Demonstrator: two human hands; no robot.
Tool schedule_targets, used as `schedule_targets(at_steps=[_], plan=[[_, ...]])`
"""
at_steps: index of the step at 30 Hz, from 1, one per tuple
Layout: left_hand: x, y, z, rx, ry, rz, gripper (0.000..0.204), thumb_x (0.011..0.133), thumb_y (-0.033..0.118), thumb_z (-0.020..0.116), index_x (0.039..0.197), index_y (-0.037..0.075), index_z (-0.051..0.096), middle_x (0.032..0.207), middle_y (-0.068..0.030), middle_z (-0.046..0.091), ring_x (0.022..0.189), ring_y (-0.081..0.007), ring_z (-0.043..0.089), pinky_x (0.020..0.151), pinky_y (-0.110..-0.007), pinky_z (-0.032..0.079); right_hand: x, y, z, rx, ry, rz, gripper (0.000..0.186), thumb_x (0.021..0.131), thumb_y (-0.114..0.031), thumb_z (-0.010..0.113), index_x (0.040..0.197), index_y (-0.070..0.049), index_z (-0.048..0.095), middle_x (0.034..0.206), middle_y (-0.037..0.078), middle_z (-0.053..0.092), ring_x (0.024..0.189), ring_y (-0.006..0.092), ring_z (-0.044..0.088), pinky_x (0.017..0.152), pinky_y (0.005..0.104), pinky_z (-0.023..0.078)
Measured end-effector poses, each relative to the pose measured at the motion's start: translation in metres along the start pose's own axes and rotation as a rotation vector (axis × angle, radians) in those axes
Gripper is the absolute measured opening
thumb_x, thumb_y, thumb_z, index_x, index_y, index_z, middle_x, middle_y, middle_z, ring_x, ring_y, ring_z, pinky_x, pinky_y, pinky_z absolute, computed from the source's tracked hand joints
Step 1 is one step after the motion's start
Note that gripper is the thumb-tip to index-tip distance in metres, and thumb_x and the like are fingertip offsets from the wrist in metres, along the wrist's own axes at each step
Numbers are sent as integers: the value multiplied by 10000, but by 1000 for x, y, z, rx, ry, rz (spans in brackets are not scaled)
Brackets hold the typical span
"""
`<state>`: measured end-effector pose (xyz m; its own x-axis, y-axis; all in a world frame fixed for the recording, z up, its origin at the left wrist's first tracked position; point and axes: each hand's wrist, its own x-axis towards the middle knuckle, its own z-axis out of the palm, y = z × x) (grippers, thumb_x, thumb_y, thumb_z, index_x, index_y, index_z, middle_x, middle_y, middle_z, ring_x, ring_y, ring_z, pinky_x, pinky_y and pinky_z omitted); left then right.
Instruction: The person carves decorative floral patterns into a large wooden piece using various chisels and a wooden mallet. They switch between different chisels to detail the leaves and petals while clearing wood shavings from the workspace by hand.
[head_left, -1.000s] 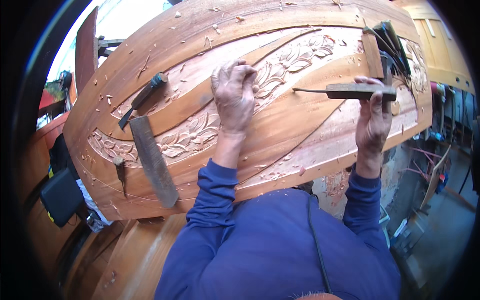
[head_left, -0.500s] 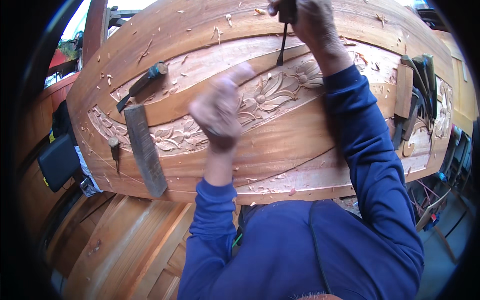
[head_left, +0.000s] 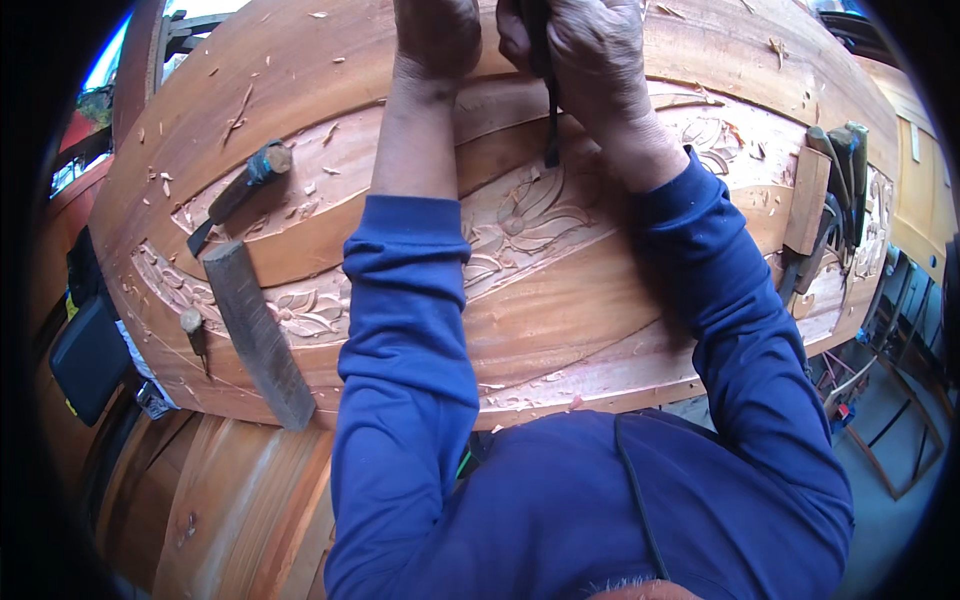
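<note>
My right hand point(head_left: 600, 60) grips a chisel point(head_left: 550, 120) by its dark handle, the blade pointing down at the border of the carved leaf band point(head_left: 525, 210) on the wooden panel point(head_left: 530, 330). Beside it, my left hand point(head_left: 435, 35) is curled at the top edge of the view; its fingertips and anything in them are hidden.
On the panel's left lie a blue-banded chisel point(head_left: 240, 190), a grey wooden block point(head_left: 260, 330) and a small wooden-handled tool point(head_left: 195, 330), among shavings. A bundle of tools point(head_left: 840, 180) and a wood piece point(head_left: 805, 200) lie at the right.
My right hand has moved from the panel's right side up to the upper middle, turning the tool downward. My left hand has risen from the middle to join it at the top.
</note>
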<state>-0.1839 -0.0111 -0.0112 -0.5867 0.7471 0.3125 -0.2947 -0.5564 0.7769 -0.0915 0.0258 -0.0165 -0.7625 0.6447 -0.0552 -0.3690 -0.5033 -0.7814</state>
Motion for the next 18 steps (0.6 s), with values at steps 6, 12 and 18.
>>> schedule_targets(at_steps=[6,12,18], plan=[[8,-2,-11,14,192,46,429,1099,356,481,1129,-33,660,1055,-171,729,911,-237,722,855,-343,588,-9,-1,11,-24,11,53,285,1089,-223,576,1340,-103,637,736,-64,591,465,21,445,408,201,327],[8,1,-36,117,115,100,488,1080,402,431,1172,-30,640,1083,-213,731,947,-258,724,827,-352,574,-11,-9,25,-80,-16,142,269,1095,-285,559,1277,-108,648,682,-50,553,453,42,471,401,206,351],[3,-1,-39,-304,-174,169,720,1093,547,346,1529,-26,370,1365,-273,595,1154,-319,669,970,-400,539,12,-21,-14,-162,81,-1,320,1089,-396,548,1025,-88,608,658,-28,520,449,64,465,409,236,386]])
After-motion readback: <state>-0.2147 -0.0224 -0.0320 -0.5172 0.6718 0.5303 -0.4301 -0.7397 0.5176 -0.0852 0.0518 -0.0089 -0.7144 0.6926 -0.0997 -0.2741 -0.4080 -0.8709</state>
